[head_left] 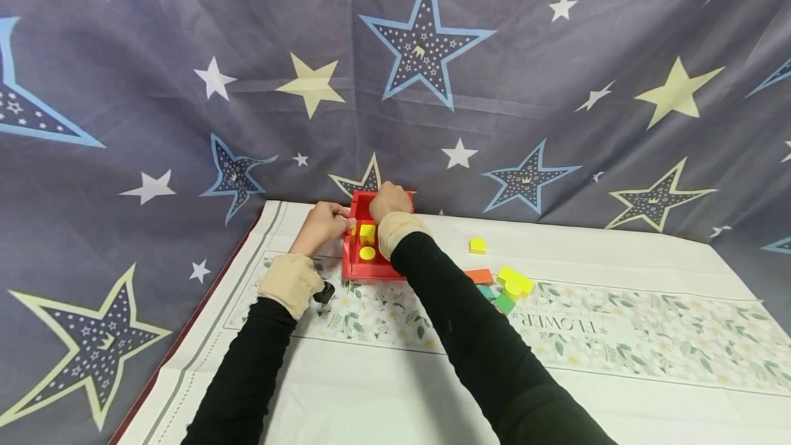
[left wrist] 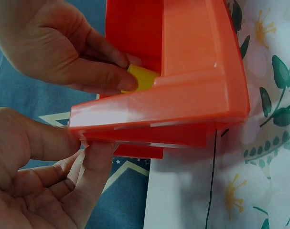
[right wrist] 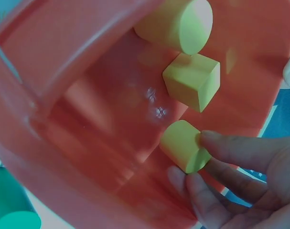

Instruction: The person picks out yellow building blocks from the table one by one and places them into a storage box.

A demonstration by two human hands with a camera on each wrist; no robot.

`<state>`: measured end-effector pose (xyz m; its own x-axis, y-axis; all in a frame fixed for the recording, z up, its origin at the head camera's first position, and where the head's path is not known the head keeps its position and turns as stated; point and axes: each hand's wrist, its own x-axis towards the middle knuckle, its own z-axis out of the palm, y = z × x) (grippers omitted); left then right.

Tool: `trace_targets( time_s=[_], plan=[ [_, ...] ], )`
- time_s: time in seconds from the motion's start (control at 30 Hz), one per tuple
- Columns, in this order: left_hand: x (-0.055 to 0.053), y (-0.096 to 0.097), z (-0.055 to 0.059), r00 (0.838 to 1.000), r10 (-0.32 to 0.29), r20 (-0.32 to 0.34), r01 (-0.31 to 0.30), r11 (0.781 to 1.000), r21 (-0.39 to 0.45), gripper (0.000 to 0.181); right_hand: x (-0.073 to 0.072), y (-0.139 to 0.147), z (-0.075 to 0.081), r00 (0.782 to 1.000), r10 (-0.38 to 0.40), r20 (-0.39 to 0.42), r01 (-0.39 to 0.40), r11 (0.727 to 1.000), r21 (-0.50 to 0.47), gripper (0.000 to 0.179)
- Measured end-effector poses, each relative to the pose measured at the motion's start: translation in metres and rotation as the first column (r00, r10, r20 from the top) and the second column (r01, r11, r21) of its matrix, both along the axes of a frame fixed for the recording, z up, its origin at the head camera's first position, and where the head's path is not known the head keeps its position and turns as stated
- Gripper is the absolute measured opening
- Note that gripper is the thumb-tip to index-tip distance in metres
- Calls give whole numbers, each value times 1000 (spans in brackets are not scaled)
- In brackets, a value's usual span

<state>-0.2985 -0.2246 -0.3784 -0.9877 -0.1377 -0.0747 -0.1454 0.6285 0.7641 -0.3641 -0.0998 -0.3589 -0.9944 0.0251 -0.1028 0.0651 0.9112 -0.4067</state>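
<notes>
A red plastic box (head_left: 377, 271) stands on the table near the back cloth. My left hand (head_left: 324, 226) holds its left wall, with thumb and fingers on either side of the edge in the left wrist view. Reaching inside, my right hand (head_left: 391, 202) pinches a small yellow cylinder (right wrist: 179, 143) by its end, close to the box floor. Beside that piece lie a yellow cube (right wrist: 192, 80) and a larger yellow cylinder (right wrist: 183, 24). The head view hides the pinched cylinder behind my right hand.
Right of the box are a single yellow block (head_left: 477, 246), an orange block (head_left: 479, 277), yellow blocks (head_left: 514, 281) and a green block (head_left: 504, 303). A green cylinder (right wrist: 13, 200) lies outside the box. The star-patterned cloth (head_left: 420, 122) hangs behind the table.
</notes>
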Motion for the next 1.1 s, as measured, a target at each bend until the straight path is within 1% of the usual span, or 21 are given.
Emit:
trace_targets(
  time_s=[0.23,0.37,0.67,0.87,1.1],
  plan=[
    [1,-1,0,1000,-8,-1,8,1000,-14,26,0,-1,-3,1000,4,0,-4,1000,18,30],
    [2,-1,0,1000,-8,-4,8,1000,-14,28,0,-1,-4,1000,5,-1,-5,1000,8,29],
    [-1,-3,-1,1000,-18,-20,17,999,-36,29,0,-1,-11,1000,16,-23,-15,1000,16,28],
    [0,-1,1,1000,-3,-10,3,1000,-16,29,0,-2,-11,1000,6,1,-6,1000,9,28],
    [2,0,2,1000,-4,-1,4,1000,-2,29,-2,-2,-14,1000,1,29,-2,1000,8,30]
  ],
)
